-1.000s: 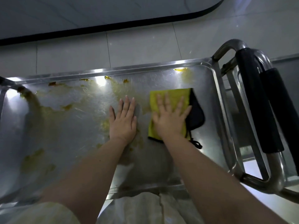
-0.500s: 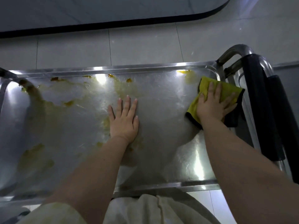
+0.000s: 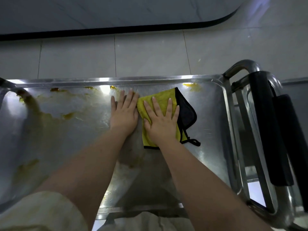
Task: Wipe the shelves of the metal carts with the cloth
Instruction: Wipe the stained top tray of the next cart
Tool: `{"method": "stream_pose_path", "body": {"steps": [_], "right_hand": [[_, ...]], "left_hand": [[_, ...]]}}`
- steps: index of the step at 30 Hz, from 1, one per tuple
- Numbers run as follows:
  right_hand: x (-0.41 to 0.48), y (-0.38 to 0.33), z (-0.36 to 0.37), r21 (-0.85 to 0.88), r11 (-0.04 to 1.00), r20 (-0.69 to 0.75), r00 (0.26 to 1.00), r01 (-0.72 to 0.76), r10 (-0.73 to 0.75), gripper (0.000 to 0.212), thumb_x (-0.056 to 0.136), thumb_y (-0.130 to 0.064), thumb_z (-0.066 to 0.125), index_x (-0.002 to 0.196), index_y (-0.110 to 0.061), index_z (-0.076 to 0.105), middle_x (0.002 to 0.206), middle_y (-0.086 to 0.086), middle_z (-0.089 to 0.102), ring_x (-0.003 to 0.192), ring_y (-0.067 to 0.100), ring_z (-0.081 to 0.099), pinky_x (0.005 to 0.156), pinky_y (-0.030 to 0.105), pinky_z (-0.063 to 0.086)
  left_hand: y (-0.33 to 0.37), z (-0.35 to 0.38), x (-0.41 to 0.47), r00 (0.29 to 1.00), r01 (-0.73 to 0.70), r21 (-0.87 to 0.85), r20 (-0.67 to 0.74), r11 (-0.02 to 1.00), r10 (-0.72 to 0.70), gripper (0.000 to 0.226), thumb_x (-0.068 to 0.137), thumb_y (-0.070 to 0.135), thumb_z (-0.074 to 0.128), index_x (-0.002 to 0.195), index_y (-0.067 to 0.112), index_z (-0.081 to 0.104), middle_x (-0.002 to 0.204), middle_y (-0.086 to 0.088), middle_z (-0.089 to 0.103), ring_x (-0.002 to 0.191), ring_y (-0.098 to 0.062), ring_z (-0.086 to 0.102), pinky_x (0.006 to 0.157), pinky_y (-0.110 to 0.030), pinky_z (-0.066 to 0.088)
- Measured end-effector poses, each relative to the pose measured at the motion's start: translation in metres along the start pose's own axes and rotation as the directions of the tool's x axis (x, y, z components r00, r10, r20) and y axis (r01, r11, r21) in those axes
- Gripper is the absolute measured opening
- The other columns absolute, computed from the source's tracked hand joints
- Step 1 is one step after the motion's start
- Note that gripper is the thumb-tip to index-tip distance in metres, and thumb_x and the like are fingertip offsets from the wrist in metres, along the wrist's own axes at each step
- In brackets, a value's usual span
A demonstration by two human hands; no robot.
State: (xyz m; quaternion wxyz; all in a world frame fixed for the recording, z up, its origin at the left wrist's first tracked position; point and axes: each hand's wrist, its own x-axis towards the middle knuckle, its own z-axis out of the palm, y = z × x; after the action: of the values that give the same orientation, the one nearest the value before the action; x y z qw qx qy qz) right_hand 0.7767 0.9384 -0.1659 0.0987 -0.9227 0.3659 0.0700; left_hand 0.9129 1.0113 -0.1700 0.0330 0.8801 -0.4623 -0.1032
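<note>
Head view is showing the right hand [image 3: 160, 125] lying flat on the yellow-and-black cloth [image 3: 162, 98], fingers straight and spread, pressing it onto the shelf [image 3: 208, 130] near the far edge, right of the middle. The left hand [image 3: 124, 117] is resting palm-down on the bare metal just beside the cloth's left edge, fingers straight and close together. Yellow-brown stains [image 3: 68, 115] are covering the shelf's left half and dotting its far edge. Black-padded handles [image 3: 266, 130] are standing past the right edge.
</note>
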Motion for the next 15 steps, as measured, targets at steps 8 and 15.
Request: {"method": "stream_pose_path", "body": {"steps": [8, 15], "right_hand": [[0.028, 0.163, -0.024, -0.048, 0.911, 0.007, 0.912, -0.41, 0.411, 0.062, 0.094, -0.055, 0.02, 0.151, -0.047, 0.0, 0.163, -0.016, 0.0, 0.147, 0.04, -0.007, 0.11, 0.071, -0.007], [0.068, 0.094, -0.023, 0.031, 0.886, 0.032, 0.886, -0.463, 0.462, 0.065, 0.091, -0.058, 0.011, 0.153, -0.041, -0.003, 0.163, -0.012, -0.004, 0.145, 0.048, -0.01, 0.11, 0.068, -0.013]], "left_hand": [[-0.005, 0.009, 0.01, 0.997, 0.039, 0.057, 0.061, 0.998, -0.042, 0.06, 0.096, 0.045, 0.004, 0.154, 0.034, -0.006, 0.163, 0.007, -0.009, 0.149, -0.02, -0.01, 0.117, -0.053, -0.01], [-0.008, 0.009, 0.009, 0.997, 0.033, 0.063, 0.067, 0.997, -0.037, 0.061, 0.095, 0.044, 0.004, 0.154, 0.031, -0.006, 0.163, 0.005, -0.01, 0.149, -0.021, -0.01, 0.118, -0.053, -0.009]]}}
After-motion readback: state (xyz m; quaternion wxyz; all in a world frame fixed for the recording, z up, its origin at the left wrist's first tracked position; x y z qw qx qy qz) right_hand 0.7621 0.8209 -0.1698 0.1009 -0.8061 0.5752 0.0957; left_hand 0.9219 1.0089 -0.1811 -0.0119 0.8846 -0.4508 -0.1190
